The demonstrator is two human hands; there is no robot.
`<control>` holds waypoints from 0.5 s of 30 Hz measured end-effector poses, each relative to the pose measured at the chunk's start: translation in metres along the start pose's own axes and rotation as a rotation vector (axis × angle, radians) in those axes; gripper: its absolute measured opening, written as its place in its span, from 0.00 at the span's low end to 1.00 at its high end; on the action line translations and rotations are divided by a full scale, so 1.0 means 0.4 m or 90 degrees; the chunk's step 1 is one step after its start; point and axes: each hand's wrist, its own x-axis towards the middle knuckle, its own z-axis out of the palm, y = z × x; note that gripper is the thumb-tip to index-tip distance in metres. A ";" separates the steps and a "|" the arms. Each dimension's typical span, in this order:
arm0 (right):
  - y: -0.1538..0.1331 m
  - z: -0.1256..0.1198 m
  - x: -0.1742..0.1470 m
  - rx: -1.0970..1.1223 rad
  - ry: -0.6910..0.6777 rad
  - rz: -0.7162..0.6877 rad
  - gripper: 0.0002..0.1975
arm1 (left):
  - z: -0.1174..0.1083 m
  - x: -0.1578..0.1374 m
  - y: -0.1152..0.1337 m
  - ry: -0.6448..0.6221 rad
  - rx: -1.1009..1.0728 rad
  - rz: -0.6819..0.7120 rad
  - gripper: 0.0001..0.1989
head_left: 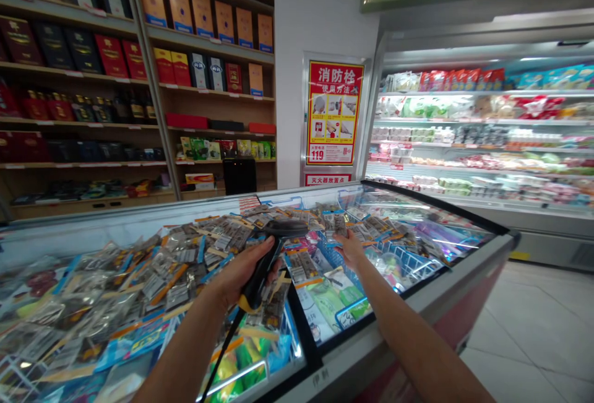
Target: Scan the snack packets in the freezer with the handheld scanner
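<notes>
Above the freezer (445, 294), the left hand (239, 270) is closed round the scanner (285, 227) by its grip, presumably keeping its head unobstructed; the right hand (351, 249), also above the freezer, pinches 1 packet (333, 222), apparently leaving its face exposed.

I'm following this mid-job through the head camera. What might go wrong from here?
1. The scanner in the left hand trails a cord down past the loose packets; it could snag and shift some.
2. Many packets look alike and overlap, so the scanner might catch a neighbour's label instead of the one on the packet at the right hand.
</notes>
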 end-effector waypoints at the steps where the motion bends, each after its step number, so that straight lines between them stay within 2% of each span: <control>1: 0.000 0.000 0.000 0.002 0.000 0.002 0.19 | 0.000 0.000 0.001 0.005 -0.003 0.005 0.16; 10: 0.000 -0.001 -0.002 0.015 0.003 -0.005 0.17 | -0.009 -0.004 0.002 -0.025 0.003 0.044 0.16; 15: 0.016 -0.010 0.012 -0.083 0.024 -0.038 0.16 | -0.011 -0.005 0.010 0.030 -0.007 0.014 0.17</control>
